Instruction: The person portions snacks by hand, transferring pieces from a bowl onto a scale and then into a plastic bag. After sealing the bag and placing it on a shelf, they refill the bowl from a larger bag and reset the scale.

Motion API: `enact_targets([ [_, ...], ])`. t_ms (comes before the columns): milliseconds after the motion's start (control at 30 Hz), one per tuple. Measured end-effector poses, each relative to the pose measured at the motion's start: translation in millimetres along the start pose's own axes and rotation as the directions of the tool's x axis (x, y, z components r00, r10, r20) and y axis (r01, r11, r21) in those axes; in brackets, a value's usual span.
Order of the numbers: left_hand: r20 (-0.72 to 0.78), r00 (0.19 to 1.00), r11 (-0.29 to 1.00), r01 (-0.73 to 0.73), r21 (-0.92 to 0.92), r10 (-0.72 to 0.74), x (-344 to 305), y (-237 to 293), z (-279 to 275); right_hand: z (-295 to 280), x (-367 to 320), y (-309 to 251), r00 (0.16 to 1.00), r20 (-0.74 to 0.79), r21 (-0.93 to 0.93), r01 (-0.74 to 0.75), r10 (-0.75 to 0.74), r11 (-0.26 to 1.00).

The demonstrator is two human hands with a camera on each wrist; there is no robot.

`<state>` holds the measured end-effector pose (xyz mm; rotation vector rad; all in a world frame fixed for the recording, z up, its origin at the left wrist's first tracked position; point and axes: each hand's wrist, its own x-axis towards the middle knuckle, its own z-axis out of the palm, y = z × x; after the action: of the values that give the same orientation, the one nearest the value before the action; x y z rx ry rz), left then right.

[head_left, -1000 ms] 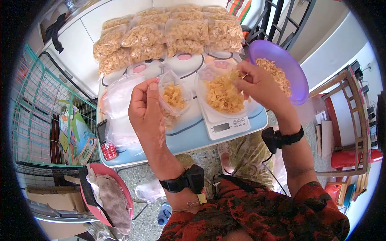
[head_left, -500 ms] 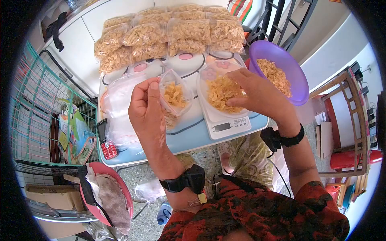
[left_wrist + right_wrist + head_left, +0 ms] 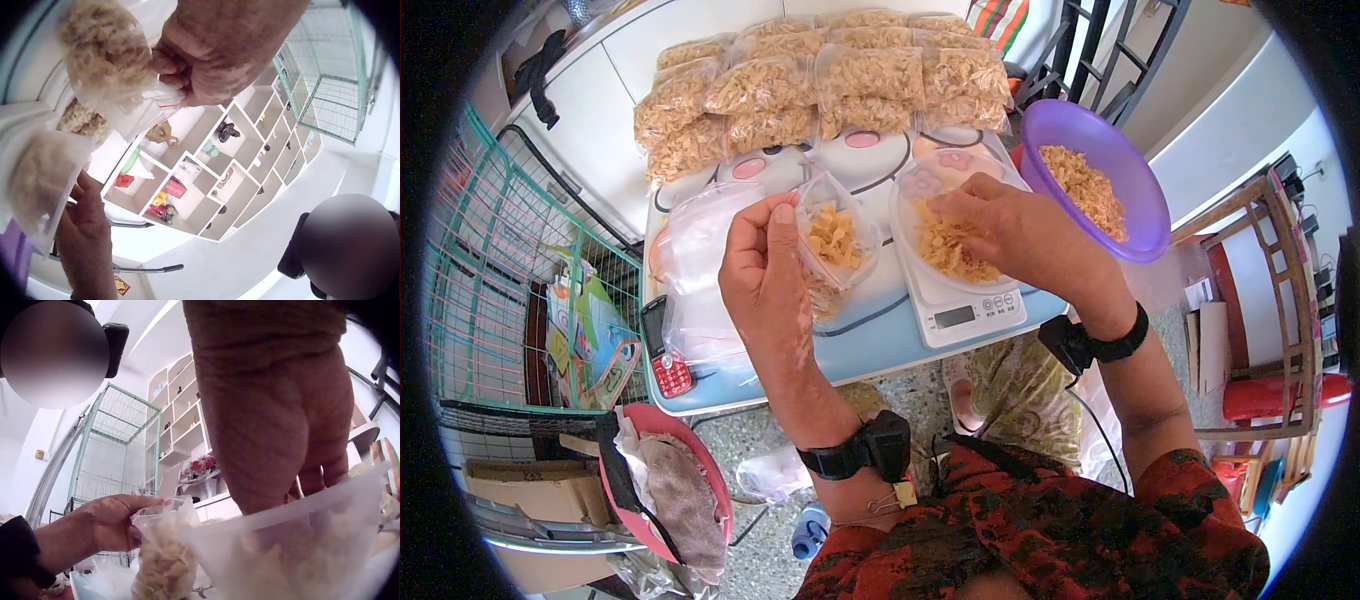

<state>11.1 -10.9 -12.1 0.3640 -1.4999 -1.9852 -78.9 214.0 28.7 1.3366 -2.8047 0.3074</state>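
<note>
My left hand [image 3: 767, 270] pinches the rim of a clear zip bag [image 3: 837, 230] partly filled with yellow flakes, its mouth spread. In the left wrist view the bag [image 3: 106, 62] hangs beside the left hand [image 3: 219, 56]. My right hand [image 3: 1030, 230] reaches into a translucent bowl [image 3: 907, 215] of flakes, fingers bent down among them; its fingertips are partly hidden. That bowl stands on a white scale [image 3: 968, 318]. In the right wrist view the right hand [image 3: 275, 419] is over the bowl's rim [image 3: 281, 515], with the bag [image 3: 164, 562] to the left.
Filled bags [image 3: 760, 85] lie stacked in rows at the table's back. A purple bowl [image 3: 1145, 200] of flakes is at the right. Flat empty bags [image 3: 705, 290] and a red phone [image 3: 670, 374] lie on the left. A wire cage [image 3: 530, 270] stands beyond the table.
My right hand has come down from above the bowl into the flakes, first spreading its fingers, then bending them. The left hand and its bag have barely moved.
</note>
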Motion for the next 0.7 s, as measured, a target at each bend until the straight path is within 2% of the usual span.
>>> enact_targets([
  [133,0.007,1.000,1.000,-0.012,-0.006,0.012,0.7,-2.2,-1.7,-0.8,4.1,0.3,1.000,0.016,-0.007,-0.004,0.004,1.000],
  [333,-0.021,1.000,1.000,0.009,0.004,-0.009,-0.1,0.6,-1.0,3.1,5.4,15.4,0.993,-0.114,0.111,0.056,-0.043,0.992],
  [433,-0.012,1.000,1.000,0.000,0.000,0.000,0.9,-0.7,-2.2,2.6,5.3,20.7,0.986,-0.162,0.166,-0.006,0.033,0.986],
  [533,-0.011,1.000,1.000,0.001,-0.009,-0.001,0.5,-0.5,-0.8,0.7,3.0,18.8,0.988,-0.064,0.265,-0.122,0.143,0.956],
  [700,-0.026,1.000,1.000,0.006,0.008,-0.006,0.6,0.2,-0.3,-1.8,2.6,5.7,0.991,-0.039,0.258,-0.111,0.125,0.960],
])
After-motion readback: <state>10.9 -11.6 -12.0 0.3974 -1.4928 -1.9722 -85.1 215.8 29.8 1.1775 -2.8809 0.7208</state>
